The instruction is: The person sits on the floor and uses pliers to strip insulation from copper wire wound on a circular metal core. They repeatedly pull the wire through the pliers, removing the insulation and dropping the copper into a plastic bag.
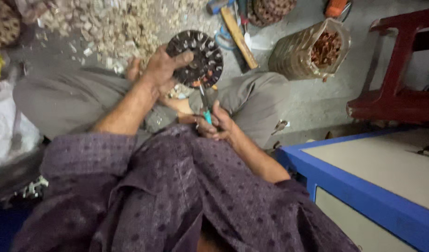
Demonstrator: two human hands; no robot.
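Gripping a round slotted metal disc at its left rim, the left hand holds it just beyond the right hand, which clenches teal-handled pliers pointing up toward its near edge.

Dark slotted disc, teal-handled pliers, purple dotted shirt

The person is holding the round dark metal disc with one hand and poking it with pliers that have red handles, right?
Not quite. The head view shows the pliers have teal handles, not red. The rest holds: the left hand grips the round dark metal disc, and the right hand holds the pliers with the tip up against the disc's lower edge.
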